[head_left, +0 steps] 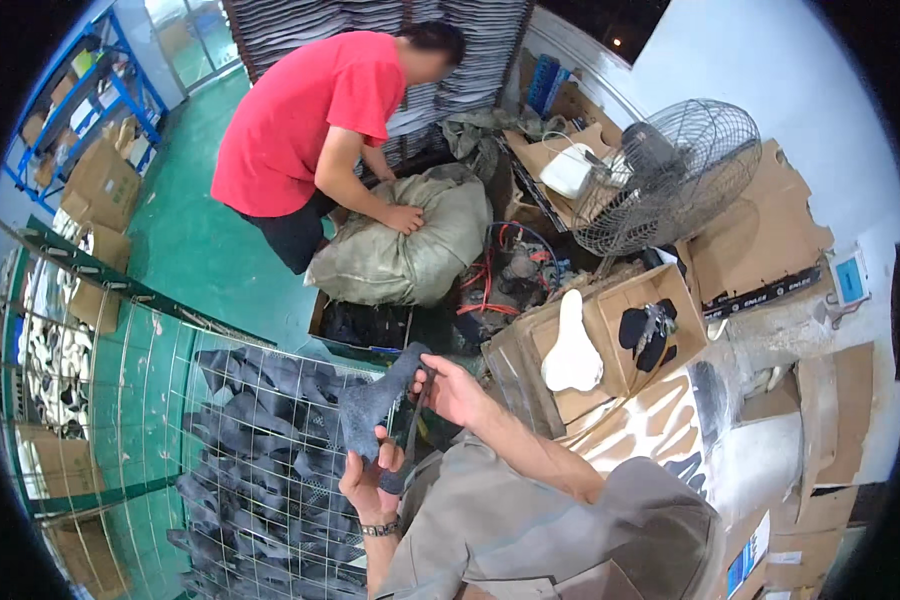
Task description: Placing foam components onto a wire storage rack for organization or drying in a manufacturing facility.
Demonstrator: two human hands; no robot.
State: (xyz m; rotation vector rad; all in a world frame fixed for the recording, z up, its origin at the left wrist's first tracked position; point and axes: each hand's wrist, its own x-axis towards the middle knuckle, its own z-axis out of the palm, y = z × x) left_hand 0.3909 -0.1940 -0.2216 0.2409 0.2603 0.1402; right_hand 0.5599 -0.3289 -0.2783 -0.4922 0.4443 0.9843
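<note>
Between my hands is a dark grey bicycle saddle cover [368,408], tilted above a wire rack [145,400]. My left hand [370,478], with a band at the wrist, pinches its lower, wide end. My right hand [453,390] grips the narrow upper end, where a dark strip hangs down along the edge. Many similar dark grey saddle pieces [255,480] lie spread on the wire rack to my left. To the right of my right hand, a white saddle [572,345] rests against a cardboard box [620,390].
A person in a red shirt [300,120] bends over a large bulging sack [410,240] ahead. A caged fan [670,180] stands at the far right, by flattened cardboard [760,230]. Blue shelving [85,110] is at the far left. Dark parts [648,335] sit in the box.
</note>
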